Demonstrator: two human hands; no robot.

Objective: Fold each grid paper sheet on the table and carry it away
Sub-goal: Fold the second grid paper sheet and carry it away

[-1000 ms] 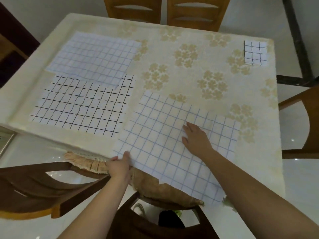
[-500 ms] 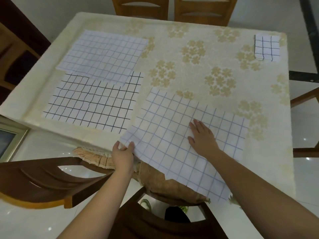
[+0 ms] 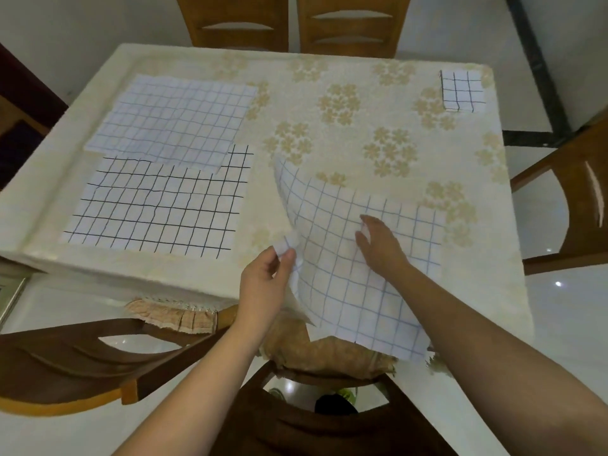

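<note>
Head view: left hand (image 3: 263,284) fingers (image 3: 285,262) pinch blue-grid sheet (image 3: 348,258) corner, apparently lifted.

Table (image 3: 329,74) — four grid sheets (image 3: 158,205)

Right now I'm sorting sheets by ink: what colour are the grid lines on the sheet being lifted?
Light blue lines on the white lifted sheet, clearest in the head view.

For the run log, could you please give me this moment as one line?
phase: starting fold | left hand: pinches blue-grid sheet corner, lifted | right hand: above sheet | flat sheets waiting: two
</note>
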